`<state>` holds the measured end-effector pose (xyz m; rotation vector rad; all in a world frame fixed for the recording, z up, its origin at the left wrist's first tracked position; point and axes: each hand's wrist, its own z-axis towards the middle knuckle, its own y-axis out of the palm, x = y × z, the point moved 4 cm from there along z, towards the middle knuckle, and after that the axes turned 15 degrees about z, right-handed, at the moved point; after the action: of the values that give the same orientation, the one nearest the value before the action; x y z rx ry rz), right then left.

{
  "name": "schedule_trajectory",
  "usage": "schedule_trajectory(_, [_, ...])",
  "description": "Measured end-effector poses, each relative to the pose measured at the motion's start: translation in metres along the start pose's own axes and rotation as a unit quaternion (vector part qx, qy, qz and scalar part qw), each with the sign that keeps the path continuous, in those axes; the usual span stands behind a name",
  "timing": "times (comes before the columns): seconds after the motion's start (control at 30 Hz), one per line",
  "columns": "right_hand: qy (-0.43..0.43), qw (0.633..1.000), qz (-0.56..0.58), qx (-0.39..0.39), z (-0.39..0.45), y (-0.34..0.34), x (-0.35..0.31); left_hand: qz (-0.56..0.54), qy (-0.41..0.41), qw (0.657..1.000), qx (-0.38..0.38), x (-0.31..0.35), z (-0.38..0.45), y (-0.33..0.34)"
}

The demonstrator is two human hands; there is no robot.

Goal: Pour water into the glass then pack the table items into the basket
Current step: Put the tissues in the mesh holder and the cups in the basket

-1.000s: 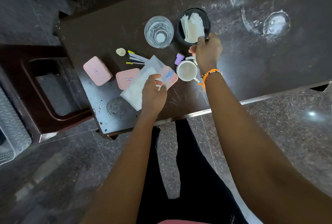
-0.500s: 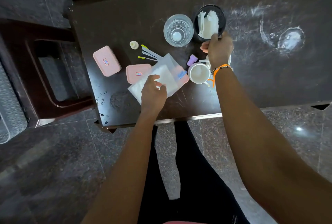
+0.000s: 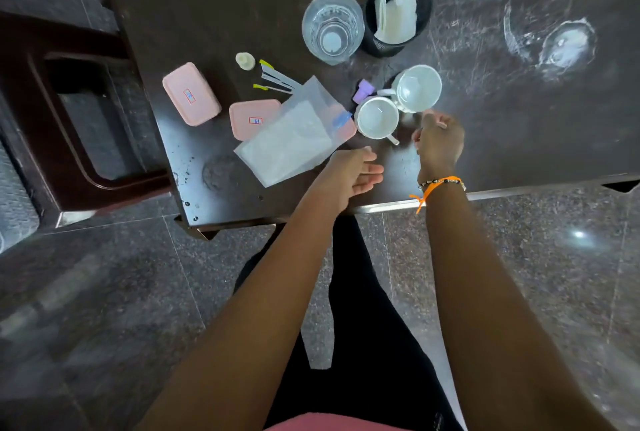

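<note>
A clear glass (image 3: 332, 27) holding water stands at the back of the dark table (image 3: 519, 126). Right beside it is a black mesh basket (image 3: 424, 5) with white tissues inside. Two white mugs (image 3: 377, 117) (image 3: 417, 88) stand together in front, with a small purple piece (image 3: 363, 89) next to them. My right hand (image 3: 438, 140) hovers just in front of the mugs, fingers loosely curled and holding nothing. My left hand (image 3: 353, 172) lies open near the corner of a clear plastic bag (image 3: 294, 140), not gripping it.
Two pink boxes (image 3: 190, 93) (image 3: 254, 117), a small cream cap (image 3: 245, 60) and thin sticks with yellow-green ends (image 3: 273, 77) lie on the table's left part. White ring stains (image 3: 564, 44) mark the right side. A dark chair (image 3: 69, 119) stands left of the table.
My left hand released the plastic bag and drew back to the right. My right hand came away from the basket and mugs toward the table's near edge, uncovering the second mug.
</note>
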<state>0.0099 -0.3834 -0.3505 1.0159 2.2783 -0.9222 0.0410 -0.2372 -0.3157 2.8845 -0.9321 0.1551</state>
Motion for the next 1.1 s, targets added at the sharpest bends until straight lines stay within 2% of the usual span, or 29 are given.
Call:
schedule_trajectory(0.2, [-0.006,0.999,-0.029,-0.039,0.027,0.016,-0.006,-0.007,-0.052,0.997,0.060,0.019,0.035,0.014])
schedule_trajectory(0.37, [-0.013,0.999,-0.017,-0.025,0.031,0.009,-0.003,-0.100,-0.048,0.985,0.130,0.020,0.053,0.021])
schedule_trajectory(0.47, [-0.010,1.000,0.008,-0.009,0.025,-0.003,0.000,-0.094,-0.019,0.983,0.153,0.022,0.052,0.027])
schedule_trajectory(0.63, [-0.012,0.998,0.060,-0.003,0.009,-0.021,-0.010,0.042,0.078,0.976,0.198,0.028,0.025,0.028])
schedule_trajectory(0.7, [-0.018,0.998,0.066,-0.012,-0.003,-0.023,-0.019,0.061,0.124,0.967,0.212,0.029,0.006,0.021])
schedule_trajectory(0.9, [-0.030,0.994,0.077,-0.073,-0.054,-0.006,-0.044,0.058,0.185,0.946,0.259,0.016,-0.044,-0.028])
schedule_trajectory(1.1, [-0.066,0.976,0.028,-0.205,-0.131,0.055,-0.061,0.042,0.192,0.925,0.324,-0.032,-0.081,-0.128])
